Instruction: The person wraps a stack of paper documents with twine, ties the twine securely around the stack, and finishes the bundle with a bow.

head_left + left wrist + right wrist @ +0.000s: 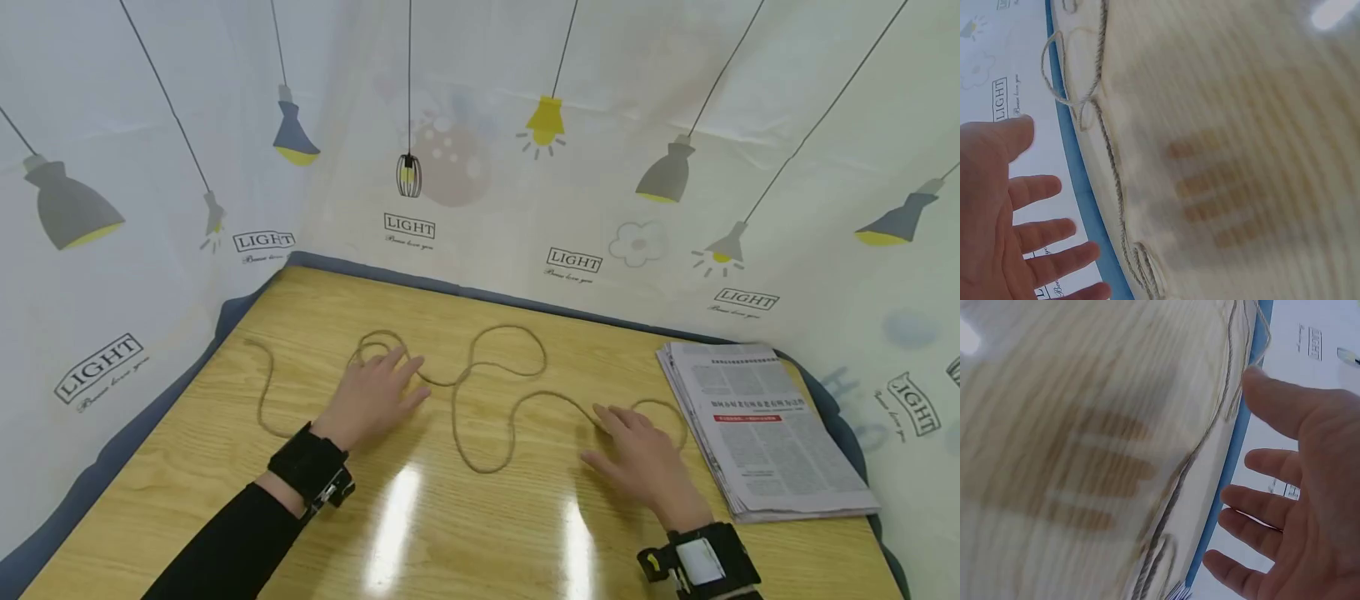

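two flat hands (371, 400) over twine (480, 392)

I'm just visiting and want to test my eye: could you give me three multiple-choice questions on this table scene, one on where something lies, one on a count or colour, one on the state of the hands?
1. Where does the stack of papers lie on the table?
A. by the left hand
B. at the right edge
C. in the middle

2. How many yellow bulbs with no shade are printed on the curtain?
A. one
B. three
C. five

3. How are the left hand and right hand?
A. both in fists
B. holding scissors
C. fingers spread, open, at the string

Answers: 1 B, the stack sits beside the right hand. 2 A, only one bare yellow bulb hangs there. 3 C, both wrist views show straight, spread fingers.
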{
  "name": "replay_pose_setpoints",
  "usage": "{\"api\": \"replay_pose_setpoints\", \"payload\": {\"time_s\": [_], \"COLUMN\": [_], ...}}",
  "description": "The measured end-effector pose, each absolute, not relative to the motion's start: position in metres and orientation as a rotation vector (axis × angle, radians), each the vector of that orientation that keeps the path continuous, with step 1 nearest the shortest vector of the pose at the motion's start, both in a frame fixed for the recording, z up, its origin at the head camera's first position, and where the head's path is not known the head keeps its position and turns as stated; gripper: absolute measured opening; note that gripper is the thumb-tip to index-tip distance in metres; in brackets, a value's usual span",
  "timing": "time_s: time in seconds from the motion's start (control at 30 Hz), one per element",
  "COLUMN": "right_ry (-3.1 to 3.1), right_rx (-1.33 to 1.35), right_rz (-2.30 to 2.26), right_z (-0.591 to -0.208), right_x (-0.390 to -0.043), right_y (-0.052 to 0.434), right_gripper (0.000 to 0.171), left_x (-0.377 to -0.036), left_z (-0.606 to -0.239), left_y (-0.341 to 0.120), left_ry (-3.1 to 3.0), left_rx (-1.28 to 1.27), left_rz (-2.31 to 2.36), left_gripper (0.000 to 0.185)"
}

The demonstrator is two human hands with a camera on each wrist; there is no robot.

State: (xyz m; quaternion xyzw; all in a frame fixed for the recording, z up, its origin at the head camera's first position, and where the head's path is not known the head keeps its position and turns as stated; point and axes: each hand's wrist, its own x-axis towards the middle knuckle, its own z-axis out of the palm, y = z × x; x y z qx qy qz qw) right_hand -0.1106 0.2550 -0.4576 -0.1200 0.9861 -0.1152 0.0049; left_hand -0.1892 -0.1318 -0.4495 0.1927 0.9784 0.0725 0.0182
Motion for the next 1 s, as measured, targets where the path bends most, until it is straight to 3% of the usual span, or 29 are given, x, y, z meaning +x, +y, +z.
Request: {"api": "replay_pose_setpoints", "payload": {"time_s": [0.47,0.87,1.0], "right_ry": [3.042,2.995,2.999], "right_rx": [-0.599,-0.909,-1.029], "right_rz": [-0.325,-0.328,-0.354], "right_z": [-0.458,-0.474,-0.479], "right_x": [-0.133,-0.136,-0.135], "right_y": [0.205,0.169,0.165], "right_gripper": [0.049,0.033,0.018], "left_x": [-0.205,-0.211,-0.212], "left_z": [-0.443,-0.457,-0.463], "left_y": [-0.116,-0.104,-0.101], "left_ry": [3.034,3.051,3.066], "left_rx": [0.77,0.837,0.829], "left_rz": [0.23,0.266,0.252], "left_gripper": [0.023,0.016,0.014]}}
